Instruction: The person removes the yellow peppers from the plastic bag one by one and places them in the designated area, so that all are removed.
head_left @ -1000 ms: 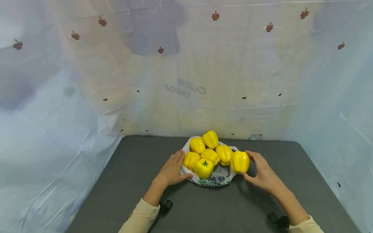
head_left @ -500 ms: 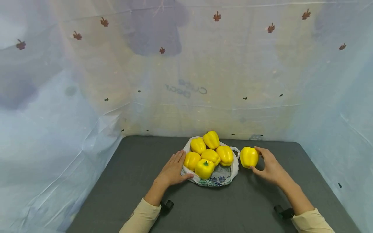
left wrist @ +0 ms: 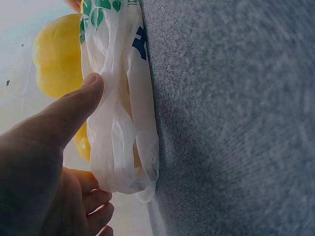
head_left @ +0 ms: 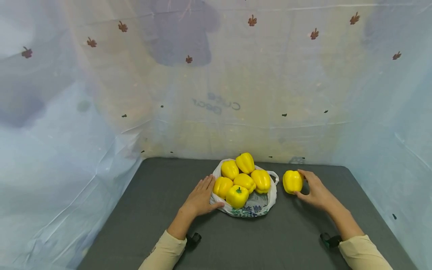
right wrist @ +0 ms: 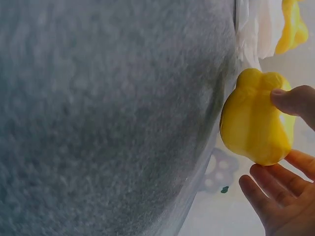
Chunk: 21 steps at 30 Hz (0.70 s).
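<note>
Yellow bell peppers, several of them, lie in a white plastic bag whose mouth is spread wide. At the bag's left side rests my left hand, fingers extended along it; in the left wrist view the thumb presses the plastic. To the right of the bag, my right hand holds one yellow bell pepper between thumb and fingertips. Seen from the right wrist, this pepper is right at the table surface; whether it bears its weight there I cannot tell.
The dark grey table carries the bag near its far edge. A bag handle loop sticks out toward the held pepper. Pale printed sheeting hangs behind the table and along both sides.
My right hand has carried the bell pepper rightward from the bag's right rim, away from the bag and down toward the table. The left hand stays at the bag's side.
</note>
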Motion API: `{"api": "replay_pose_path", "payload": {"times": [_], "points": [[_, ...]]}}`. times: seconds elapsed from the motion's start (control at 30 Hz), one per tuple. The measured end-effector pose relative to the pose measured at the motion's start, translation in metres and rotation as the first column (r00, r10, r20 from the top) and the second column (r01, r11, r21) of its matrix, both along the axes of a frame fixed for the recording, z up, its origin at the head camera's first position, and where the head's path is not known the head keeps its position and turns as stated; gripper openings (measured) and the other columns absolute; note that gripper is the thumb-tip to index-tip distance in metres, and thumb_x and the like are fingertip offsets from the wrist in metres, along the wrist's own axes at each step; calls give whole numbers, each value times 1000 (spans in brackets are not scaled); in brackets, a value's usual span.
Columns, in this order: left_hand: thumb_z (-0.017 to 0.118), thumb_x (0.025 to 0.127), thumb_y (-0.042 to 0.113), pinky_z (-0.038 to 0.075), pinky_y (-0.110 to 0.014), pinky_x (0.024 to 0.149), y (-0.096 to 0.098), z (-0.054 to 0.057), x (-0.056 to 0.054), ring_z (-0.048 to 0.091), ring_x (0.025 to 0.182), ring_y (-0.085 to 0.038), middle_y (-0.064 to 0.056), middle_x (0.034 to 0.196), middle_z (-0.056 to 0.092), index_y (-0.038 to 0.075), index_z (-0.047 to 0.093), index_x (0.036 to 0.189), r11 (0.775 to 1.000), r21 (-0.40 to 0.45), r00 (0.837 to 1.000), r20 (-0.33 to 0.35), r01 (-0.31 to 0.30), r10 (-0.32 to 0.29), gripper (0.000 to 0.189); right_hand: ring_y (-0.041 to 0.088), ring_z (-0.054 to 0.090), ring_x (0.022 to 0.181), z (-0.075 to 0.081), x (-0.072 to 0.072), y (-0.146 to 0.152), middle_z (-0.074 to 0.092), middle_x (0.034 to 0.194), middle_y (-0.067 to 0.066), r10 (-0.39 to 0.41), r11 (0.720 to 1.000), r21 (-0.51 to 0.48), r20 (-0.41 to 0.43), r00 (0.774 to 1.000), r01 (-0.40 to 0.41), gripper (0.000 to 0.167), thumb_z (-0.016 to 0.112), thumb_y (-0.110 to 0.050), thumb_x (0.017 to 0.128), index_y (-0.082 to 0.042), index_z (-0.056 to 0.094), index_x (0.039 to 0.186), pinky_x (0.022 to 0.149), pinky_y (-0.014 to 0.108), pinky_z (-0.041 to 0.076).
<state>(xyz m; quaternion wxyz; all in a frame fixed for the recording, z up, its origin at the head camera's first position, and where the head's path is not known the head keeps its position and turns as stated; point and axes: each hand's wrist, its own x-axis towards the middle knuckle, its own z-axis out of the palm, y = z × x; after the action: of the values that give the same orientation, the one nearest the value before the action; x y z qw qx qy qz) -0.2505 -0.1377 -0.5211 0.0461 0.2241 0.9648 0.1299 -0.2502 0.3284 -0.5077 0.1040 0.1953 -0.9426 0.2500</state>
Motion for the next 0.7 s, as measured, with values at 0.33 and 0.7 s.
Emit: {"api": "replay_pose_path", "payload": {"times": [0.33, 0.7], "points": [[66, 99, 67, 14, -50, 135, 0, 1, 0, 15, 166, -33, -16, 179, 13, 0, 16, 171, 1000, -17, 1000, 0, -3, 3, 110, 57, 49, 128, -1, -6, 5, 46, 145, 40, 12, 1000, 22, 21, 1000, -12, 85, 87, -4, 87, 15, 38, 155, 102, 73, 48], [67, 99, 65, 14, -50, 135, 1, 2, 2, 16, 166, -33, -16, 179, 15, -1, 18, 171, 1000, 8, 1000, 5, -1, 1, 109, 59, 46, 131, -3, -8, 7, 46, 145, 39, 25, 999, 32, 4, 1000, -25, 82, 88, -4, 87, 14, 41, 152, 104, 76, 44]]}}
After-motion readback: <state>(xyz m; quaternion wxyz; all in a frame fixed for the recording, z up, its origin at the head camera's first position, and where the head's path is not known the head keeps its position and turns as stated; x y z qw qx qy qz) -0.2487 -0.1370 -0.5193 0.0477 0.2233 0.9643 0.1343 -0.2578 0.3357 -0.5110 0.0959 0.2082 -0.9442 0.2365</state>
